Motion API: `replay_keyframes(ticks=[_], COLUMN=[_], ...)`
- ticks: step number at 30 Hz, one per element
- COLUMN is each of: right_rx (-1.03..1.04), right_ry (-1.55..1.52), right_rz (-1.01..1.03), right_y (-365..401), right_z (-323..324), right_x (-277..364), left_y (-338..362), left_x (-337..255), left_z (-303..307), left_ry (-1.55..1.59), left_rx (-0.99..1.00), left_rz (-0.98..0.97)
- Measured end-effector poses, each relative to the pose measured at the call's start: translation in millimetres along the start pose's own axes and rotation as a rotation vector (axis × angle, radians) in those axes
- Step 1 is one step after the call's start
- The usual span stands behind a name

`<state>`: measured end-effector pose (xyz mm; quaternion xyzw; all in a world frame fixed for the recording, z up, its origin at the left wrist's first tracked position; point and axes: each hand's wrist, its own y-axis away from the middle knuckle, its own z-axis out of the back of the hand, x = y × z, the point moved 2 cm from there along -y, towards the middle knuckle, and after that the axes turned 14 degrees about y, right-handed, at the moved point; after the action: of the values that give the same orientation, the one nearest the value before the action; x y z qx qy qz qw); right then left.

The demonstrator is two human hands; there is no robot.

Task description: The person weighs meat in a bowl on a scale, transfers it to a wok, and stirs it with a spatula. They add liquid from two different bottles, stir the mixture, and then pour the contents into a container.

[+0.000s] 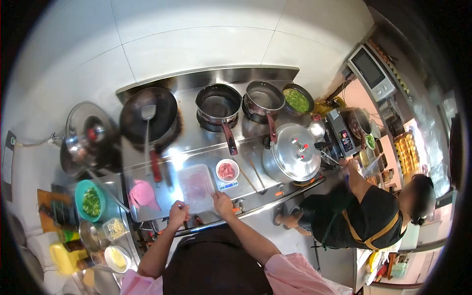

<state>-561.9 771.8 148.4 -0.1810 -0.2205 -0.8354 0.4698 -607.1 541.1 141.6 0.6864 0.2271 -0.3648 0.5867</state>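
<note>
The step in hand appears to be handling the clear plastic container (195,183) on the steel worktop (196,151), the right hand's (222,203) grip seemingly clamped on its near corner, the left's (179,215) unclear; shifting it calls for steady, level support.

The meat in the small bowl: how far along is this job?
Looks done: the meat is cut up, its bowl set on the scale, and the greens are chopped. In hand: the clear tub, with left hand and right hand at its near edge. Probably left: cooking the meat, which looks raw; I see no food in the wok.
</note>
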Motion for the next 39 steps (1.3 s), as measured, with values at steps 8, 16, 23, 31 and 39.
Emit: replay_keyframes(ticks=[8,16,23,31,39], right_rx=[0.062,0.213,0.048,0.321,0.137], right_ry=[-0.05,-0.387,-0.715,-1.152,-0.831], right_rz=[-0.156,-0.399,-0.563,-0.336,-0.286], right_y=[34.3,44.9,60.0,124.8,280.2], right_z=[-2.1,-50.4,-87.0,-41.4,76.7], right_x=[9.9,-1.2,-12.0,-44.1,-203.2], left_y=[2.7,-66.4,-17.4,12.7,106.4], left_x=[-112.5,-110.6,-101.8,20.2,106.2], left_z=[-55.8,-74.3,-83.5,-19.2,-141.3], left_ry=[-0.744,-1.059,-0.984,-0.886,-0.496], left_rx=[-0.204,-0.166,-0.404,-0.5,-0.081], left_rz=[-0.872,-0.912,-0.938,-0.533,-0.511])
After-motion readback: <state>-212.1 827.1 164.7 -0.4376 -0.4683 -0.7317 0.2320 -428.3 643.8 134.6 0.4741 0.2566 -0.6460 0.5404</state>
